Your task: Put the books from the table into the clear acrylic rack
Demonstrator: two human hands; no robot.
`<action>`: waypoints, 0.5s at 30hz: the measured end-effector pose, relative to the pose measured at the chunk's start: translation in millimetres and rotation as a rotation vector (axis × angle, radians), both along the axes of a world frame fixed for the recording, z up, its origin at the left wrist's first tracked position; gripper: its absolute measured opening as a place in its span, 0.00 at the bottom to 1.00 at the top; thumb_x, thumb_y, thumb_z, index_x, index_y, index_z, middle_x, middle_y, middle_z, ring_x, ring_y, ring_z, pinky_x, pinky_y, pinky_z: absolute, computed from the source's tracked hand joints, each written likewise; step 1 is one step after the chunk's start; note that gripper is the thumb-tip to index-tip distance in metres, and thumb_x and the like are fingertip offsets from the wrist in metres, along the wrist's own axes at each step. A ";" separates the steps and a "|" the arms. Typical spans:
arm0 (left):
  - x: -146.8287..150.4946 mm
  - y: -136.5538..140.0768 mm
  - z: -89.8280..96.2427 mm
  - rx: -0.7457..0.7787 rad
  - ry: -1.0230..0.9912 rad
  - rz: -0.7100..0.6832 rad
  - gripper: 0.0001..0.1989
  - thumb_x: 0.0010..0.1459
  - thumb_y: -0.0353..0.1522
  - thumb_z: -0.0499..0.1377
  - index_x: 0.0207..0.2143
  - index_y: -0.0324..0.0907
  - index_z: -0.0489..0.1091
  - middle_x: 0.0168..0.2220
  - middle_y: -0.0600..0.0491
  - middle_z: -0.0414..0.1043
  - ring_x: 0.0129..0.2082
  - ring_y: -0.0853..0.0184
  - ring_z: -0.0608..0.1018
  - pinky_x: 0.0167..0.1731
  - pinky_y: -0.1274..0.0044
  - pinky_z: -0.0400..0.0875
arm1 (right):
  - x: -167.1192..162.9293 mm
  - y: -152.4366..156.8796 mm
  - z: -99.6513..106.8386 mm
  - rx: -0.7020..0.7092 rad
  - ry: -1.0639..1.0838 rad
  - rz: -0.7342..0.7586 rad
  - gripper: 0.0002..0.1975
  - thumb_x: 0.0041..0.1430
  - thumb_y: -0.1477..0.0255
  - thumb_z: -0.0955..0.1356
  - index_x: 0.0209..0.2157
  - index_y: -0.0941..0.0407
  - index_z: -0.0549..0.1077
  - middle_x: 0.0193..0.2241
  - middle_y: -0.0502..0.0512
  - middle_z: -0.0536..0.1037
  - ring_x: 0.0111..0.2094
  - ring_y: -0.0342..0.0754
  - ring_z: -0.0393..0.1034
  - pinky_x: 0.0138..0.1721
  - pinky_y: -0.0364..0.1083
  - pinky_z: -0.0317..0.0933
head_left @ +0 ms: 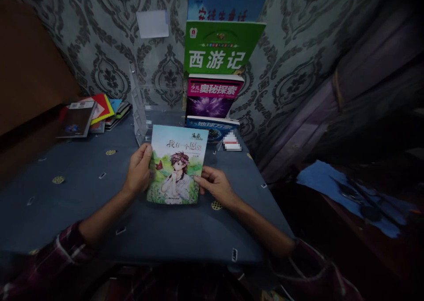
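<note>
Between my two hands is a thin book with an illustrated cover in pale blue and green, held upright with its front facing me. My left hand grips its left edge, thumb along the side. My right hand pinches the lower right edge, thumb on the cover and fingers behind. Just beyond the book stands a clear tiered rack. Its right side carries a blue book at the top, then a green book, a purple and pink book and a blue book with a globe.
A messy stack of books lies at the back left of the blue-covered table. Patterned wallpaper rises behind, with a pale card before it. A tied curtain hangs at the right, above a blue cloth.
</note>
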State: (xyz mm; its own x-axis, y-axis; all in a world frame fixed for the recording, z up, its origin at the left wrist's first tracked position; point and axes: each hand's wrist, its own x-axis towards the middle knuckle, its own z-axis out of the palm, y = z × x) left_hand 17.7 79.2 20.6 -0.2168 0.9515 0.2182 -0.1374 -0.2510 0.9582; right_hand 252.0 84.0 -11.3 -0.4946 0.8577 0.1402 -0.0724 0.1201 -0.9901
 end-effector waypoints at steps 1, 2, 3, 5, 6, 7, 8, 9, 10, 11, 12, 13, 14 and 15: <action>0.5 2.7 -6.0 -0.066 -0.055 -0.013 0.22 0.55 0.51 0.64 0.32 0.43 0.66 0.24 0.59 0.68 0.23 0.71 0.72 0.23 0.81 0.69 | 0.8 -0.1 0.2 -0.021 0.003 -0.008 0.19 0.56 0.55 0.74 0.40 0.56 0.76 0.25 0.47 0.76 0.18 0.37 0.61 0.21 0.40 0.58; 0.8 5.2 -11.4 -0.127 -0.093 -0.020 0.23 0.53 0.51 0.66 0.32 0.42 0.65 0.24 0.59 0.69 0.23 0.71 0.74 0.23 0.81 0.70 | 1.3 0.2 -0.5 -0.044 0.004 -0.017 0.21 0.56 0.54 0.74 0.41 0.56 0.75 0.24 0.46 0.76 0.17 0.37 0.60 0.19 0.40 0.56; 0.7 7.3 -16.1 -0.183 -0.114 -0.025 0.23 0.51 0.50 0.67 0.32 0.42 0.64 0.23 0.60 0.69 0.23 0.70 0.75 0.24 0.80 0.72 | 1.3 0.8 -2.0 -0.068 -0.001 -0.024 0.22 0.55 0.54 0.75 0.42 0.56 0.75 0.23 0.44 0.75 0.16 0.36 0.59 0.18 0.39 0.54; -0.7 10.9 -23.4 -0.280 -0.109 -0.033 0.21 0.50 0.47 0.67 0.34 0.43 0.63 0.22 0.60 0.69 0.23 0.68 0.77 0.24 0.79 0.73 | 0.9 2.1 -6.1 -0.115 -0.026 -0.034 0.23 0.53 0.55 0.75 0.44 0.56 0.74 0.20 0.42 0.73 0.15 0.36 0.59 0.17 0.39 0.52; -2.1 12.3 -26.3 -0.321 -0.085 -0.036 0.20 0.51 0.45 0.66 0.36 0.43 0.63 0.22 0.61 0.70 0.23 0.68 0.77 0.23 0.79 0.73 | 0.6 2.7 -8.3 -0.137 -0.041 -0.038 0.24 0.53 0.55 0.75 0.44 0.56 0.73 0.19 0.42 0.71 0.14 0.36 0.58 0.17 0.39 0.51; -3.8 13.4 -28.6 -0.357 -0.050 -0.039 0.19 0.52 0.43 0.65 0.40 0.43 0.64 0.23 0.61 0.70 0.22 0.68 0.77 0.22 0.79 0.72 | 0.4 3.1 -10.2 -0.157 -0.055 -0.043 0.25 0.52 0.55 0.75 0.45 0.56 0.73 0.18 0.41 0.70 0.14 0.36 0.58 0.17 0.39 0.52; -5.8 14.3 -30.6 -0.384 -0.005 -0.045 0.20 0.53 0.42 0.63 0.45 0.43 0.63 0.23 0.62 0.70 0.20 0.69 0.76 0.20 0.80 0.71 | 0.4 3.3 -11.7 -0.175 -0.064 -0.049 0.26 0.51 0.55 0.75 0.45 0.57 0.73 0.17 0.40 0.69 0.14 0.37 0.57 0.16 0.39 0.52; -8.1 14.9 -32.3 -0.402 0.049 -0.055 0.22 0.54 0.41 0.62 0.49 0.44 0.62 0.23 0.62 0.71 0.19 0.69 0.76 0.19 0.80 0.70 | 0.5 3.2 -12.7 -0.192 -0.070 -0.055 0.26 0.50 0.55 0.75 0.45 0.57 0.73 0.16 0.39 0.67 0.13 0.37 0.57 0.15 0.39 0.52; -10.6 15.4 -33.8 -0.411 0.112 -0.071 0.25 0.55 0.40 0.61 0.53 0.44 0.61 0.22 0.62 0.71 0.19 0.69 0.75 0.17 0.81 0.69 | 0.8 3.0 -13.2 -0.209 -0.075 -0.059 0.27 0.50 0.55 0.75 0.46 0.57 0.73 0.15 0.38 0.66 0.13 0.37 0.56 0.15 0.39 0.52; -13.5 15.9 -34.9 -0.417 0.184 -0.097 0.27 0.56 0.40 0.60 0.55 0.43 0.59 0.22 0.62 0.71 0.18 0.69 0.75 0.16 0.82 0.68 | 1.2 2.8 -13.2 -0.226 -0.081 -0.059 0.28 0.49 0.55 0.75 0.46 0.58 0.72 0.15 0.37 0.65 0.13 0.37 0.55 0.14 0.39 0.52; -16.5 16.3 -35.8 -0.421 0.262 -0.128 0.28 0.56 0.39 0.59 0.57 0.42 0.58 0.21 0.62 0.71 0.16 0.69 0.74 0.15 0.82 0.67 | 1.6 2.4 -12.9 -0.244 -0.088 -0.058 0.29 0.49 0.55 0.75 0.47 0.58 0.72 0.14 0.37 0.65 0.13 0.37 0.55 0.14 0.39 0.52; -19.8 16.8 -36.3 -0.422 0.343 -0.158 0.29 0.56 0.39 0.59 0.59 0.41 0.57 0.20 0.62 0.71 0.15 0.69 0.73 0.14 0.82 0.65 | 2.0 2.2 -12.2 -0.261 -0.096 -0.055 0.30 0.49 0.55 0.75 0.48 0.59 0.72 0.14 0.37 0.65 0.13 0.37 0.54 0.13 0.38 0.51; -23.0 17.4 -36.4 -0.420 0.429 -0.184 0.30 0.57 0.39 0.58 0.60 0.41 0.57 0.19 0.62 0.71 0.13 0.69 0.72 0.13 0.82 0.64 | 2.3 1.9 -11.4 -0.278 -0.108 -0.049 0.30 0.49 0.55 0.75 0.48 0.59 0.71 0.14 0.37 0.65 0.13 0.37 0.54 0.13 0.38 0.51; -26.1 18.0 -36.1 -0.414 0.519 -0.209 0.29 0.57 0.39 0.58 0.60 0.40 0.58 0.18 0.62 0.70 0.11 0.69 0.70 0.12 0.82 0.62 | 2.5 1.7 -10.7 -0.291 -0.119 -0.044 0.30 0.49 0.55 0.75 0.49 0.59 0.71 0.13 0.37 0.65 0.13 0.37 0.54 0.13 0.38 0.51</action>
